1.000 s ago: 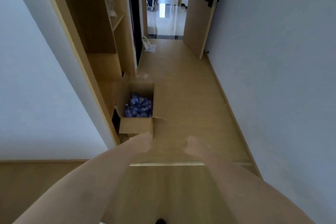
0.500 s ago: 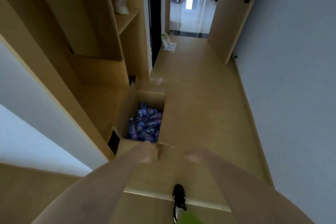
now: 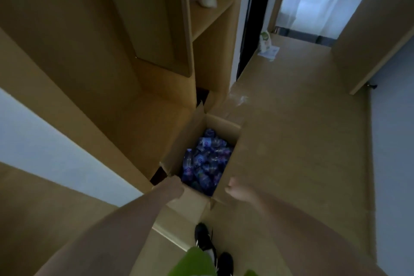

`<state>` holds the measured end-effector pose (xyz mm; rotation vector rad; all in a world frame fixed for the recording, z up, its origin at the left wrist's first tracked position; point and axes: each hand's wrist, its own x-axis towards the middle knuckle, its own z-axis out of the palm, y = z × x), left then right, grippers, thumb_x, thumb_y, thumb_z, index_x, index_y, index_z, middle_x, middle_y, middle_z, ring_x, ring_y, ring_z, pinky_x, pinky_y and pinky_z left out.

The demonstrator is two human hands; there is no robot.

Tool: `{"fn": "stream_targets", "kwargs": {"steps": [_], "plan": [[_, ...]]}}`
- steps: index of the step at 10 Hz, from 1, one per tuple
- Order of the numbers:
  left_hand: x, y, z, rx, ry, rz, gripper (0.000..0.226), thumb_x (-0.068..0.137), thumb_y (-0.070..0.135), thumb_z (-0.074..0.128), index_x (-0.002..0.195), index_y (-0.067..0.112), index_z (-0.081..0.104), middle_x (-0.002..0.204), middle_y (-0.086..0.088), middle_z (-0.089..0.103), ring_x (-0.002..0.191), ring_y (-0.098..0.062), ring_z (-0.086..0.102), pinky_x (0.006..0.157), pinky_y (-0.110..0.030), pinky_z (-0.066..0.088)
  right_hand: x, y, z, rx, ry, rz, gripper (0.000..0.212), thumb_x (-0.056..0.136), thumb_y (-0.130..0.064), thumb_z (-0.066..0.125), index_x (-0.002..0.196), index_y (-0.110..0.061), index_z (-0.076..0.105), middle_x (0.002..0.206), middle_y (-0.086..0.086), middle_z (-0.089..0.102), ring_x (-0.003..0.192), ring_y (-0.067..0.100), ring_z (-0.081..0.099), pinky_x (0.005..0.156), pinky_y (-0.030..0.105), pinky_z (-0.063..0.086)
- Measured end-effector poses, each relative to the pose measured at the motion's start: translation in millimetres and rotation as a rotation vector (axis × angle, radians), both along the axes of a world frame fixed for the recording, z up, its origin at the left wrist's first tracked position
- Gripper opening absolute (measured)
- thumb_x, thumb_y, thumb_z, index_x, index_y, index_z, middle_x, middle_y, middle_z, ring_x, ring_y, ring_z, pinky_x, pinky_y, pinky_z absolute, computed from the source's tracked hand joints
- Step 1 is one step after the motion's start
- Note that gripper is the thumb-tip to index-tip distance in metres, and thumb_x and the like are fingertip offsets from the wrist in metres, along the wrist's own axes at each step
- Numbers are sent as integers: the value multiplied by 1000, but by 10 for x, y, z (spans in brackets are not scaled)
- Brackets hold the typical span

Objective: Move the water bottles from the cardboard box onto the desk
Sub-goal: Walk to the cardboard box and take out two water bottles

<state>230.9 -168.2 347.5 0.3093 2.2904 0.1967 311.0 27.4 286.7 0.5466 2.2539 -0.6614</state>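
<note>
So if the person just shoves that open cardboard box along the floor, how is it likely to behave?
The cardboard box probably feels heavy: many water bottles are piled inside. It would likely slide rather than tip, since it sits low and flat on the smooth floor. Its flaps stand open, so the top edges may flex under the left hand or right hand.

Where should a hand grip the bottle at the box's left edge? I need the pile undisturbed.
Grip the bottle round its upper body, coming from above: it seems to stand nearly upright against the cardboard box wall, top exposed, while the other bottles crowd its right side.
</note>
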Motion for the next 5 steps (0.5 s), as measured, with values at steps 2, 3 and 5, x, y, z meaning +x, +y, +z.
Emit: {"fn": "stream_targets", "kwargs": {"steps": [2,3,5], "plan": [[-601,-49,-124,26,-27,114,16,101,17,39,91,17,52,106,-7,49,105,-22,53,85,-27,41,-733,78,128,-95,-22,35,23,101,-29,42,97,-12,58,89,5,56,77,15,55,75,30,49],[-859,-61,-171,19,-31,190,23,99,14,40,81,11,54,99,-12,54,93,-23,53,78,-28,42,-1112,65,270,-60,19,93,40,101,-25,44,63,-17,34,60,-1,34,48,10,30,46,24,26],[-1232,-31,-302,76,-52,341,21,97,12,37,80,11,48,84,-4,46,83,-19,46,72,-26,33,-1729,84,167,-90,-9,171,42,99,-25,43,63,-21,23,61,0,31,48,13,28,49,26,27]]}}
